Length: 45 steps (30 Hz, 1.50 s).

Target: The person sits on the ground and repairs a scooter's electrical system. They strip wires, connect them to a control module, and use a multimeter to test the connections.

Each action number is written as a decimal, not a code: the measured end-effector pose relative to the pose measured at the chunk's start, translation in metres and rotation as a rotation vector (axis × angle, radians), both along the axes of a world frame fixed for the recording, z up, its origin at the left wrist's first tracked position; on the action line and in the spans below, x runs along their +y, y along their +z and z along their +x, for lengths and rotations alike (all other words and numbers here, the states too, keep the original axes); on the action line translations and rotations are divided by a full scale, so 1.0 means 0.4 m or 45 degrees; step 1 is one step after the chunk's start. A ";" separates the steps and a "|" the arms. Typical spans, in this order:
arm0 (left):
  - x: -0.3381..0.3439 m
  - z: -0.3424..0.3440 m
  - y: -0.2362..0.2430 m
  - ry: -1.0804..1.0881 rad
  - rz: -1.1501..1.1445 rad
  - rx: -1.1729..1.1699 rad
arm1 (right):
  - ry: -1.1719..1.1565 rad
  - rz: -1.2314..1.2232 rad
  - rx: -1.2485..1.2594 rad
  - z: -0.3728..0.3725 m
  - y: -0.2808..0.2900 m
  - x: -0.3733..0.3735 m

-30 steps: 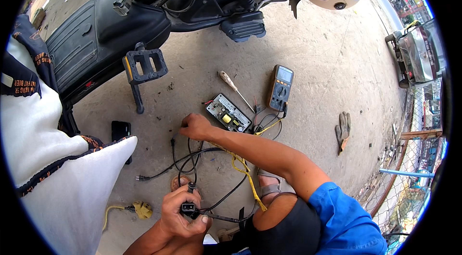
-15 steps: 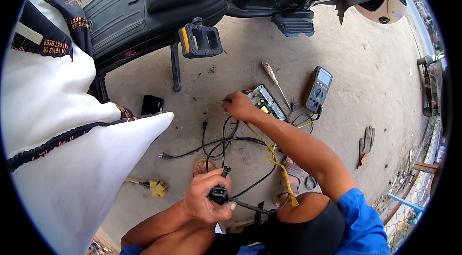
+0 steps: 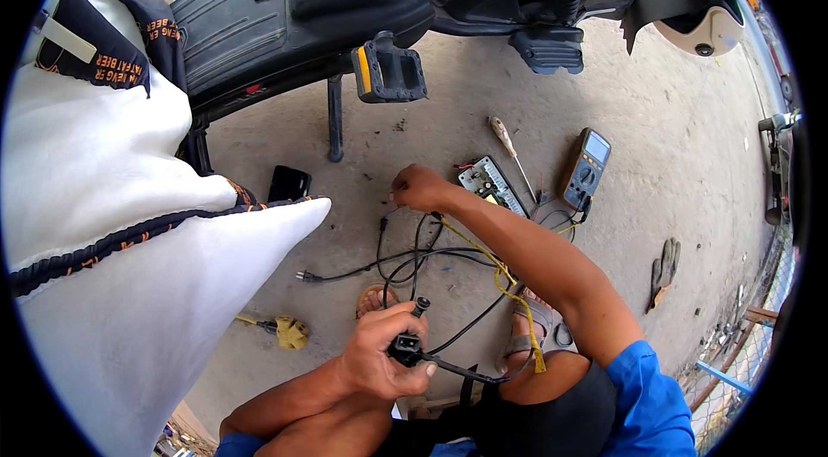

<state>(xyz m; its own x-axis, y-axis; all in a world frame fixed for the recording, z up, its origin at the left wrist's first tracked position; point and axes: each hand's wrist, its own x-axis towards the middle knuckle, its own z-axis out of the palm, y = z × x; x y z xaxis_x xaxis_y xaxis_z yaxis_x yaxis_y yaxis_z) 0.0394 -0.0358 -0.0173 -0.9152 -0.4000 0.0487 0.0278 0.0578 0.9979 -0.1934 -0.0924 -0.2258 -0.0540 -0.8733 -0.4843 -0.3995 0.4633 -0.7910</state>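
My left hand is closed around a black cable connector, its socket face turned up and a black cable running off to the right. My right hand reaches over the ground, fingers curled down and together beside the thin wire end of a black cable. Whether anything is pinched in those fingertips is hidden. Just right of that hand lies an opened device with a circuit board. Black cables loop across the ground below it, one ending in a two-pin plug. A yellow cord hangs beside my right forearm.
A screwdriver and a multimeter with leads lie beyond the board. A work glove is at right. A black phone-like object and a yellow connector lie left. A scooter with white fabric stands across the far side.
My right hand has moved left, away from the circuit board and closer to the cable's wire end. My left hand keeps its hold on the connector. The whole view has shifted slightly.
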 end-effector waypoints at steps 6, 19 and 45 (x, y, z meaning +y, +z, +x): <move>-0.005 0.003 -0.005 0.008 -0.014 0.024 | 0.036 0.018 -0.054 0.003 -0.012 -0.029; 0.001 -0.009 -0.012 0.043 -0.046 0.029 | -0.042 -0.052 0.137 0.016 -0.040 -0.031; 0.005 -0.014 -0.014 0.047 -0.032 0.006 | -0.101 -0.145 0.160 0.020 -0.075 -0.022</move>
<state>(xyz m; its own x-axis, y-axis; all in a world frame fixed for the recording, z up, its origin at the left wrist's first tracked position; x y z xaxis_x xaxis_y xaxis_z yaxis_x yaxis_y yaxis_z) 0.0337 -0.0340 -0.0229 -0.8998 -0.4318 0.0633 0.0299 0.0838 0.9960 -0.1855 -0.1013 -0.2558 -0.1786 -0.9128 -0.3674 -0.4639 0.4074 -0.7866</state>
